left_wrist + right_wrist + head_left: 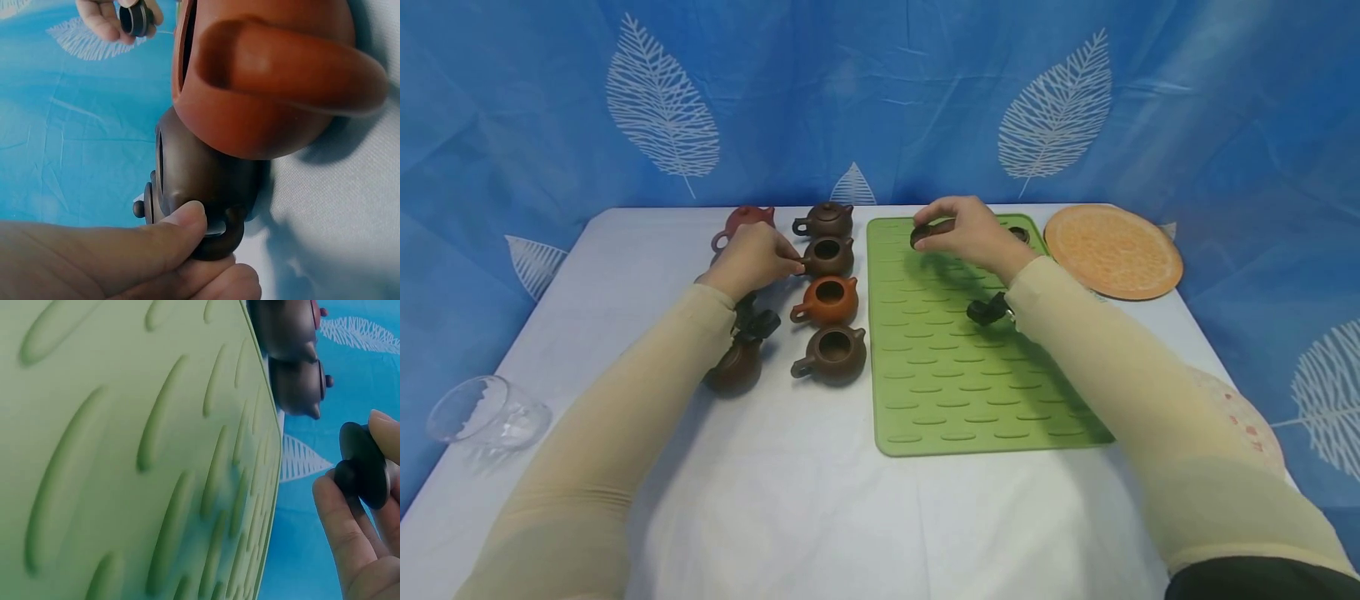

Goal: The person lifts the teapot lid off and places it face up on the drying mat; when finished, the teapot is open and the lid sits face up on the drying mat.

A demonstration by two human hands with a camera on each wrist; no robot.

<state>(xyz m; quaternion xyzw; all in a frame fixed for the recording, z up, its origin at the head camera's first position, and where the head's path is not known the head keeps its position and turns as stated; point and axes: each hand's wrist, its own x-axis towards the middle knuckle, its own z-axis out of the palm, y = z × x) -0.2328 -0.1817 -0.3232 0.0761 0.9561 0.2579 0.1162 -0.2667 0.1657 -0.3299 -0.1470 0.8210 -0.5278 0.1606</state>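
Note:
With thumb and fingers, my left hand pinches the handle of a dark brown teapot, which stands lidless on the white cloth. My right hand holds a dark teapot lid above the far part of the green mat. Nearer in the same column are an orange-brown lidless teapot and a brown lidless teapot. Behind the pinched one stands a lidded dark teapot. A small dark lid-like piece lies on the mat, partly behind my right hand.
A red lidded teapot and a brown teapot stand by my left arm, which partly hides that column. A clear glass lies at the left edge. An orange disc and a pale round piece lie right.

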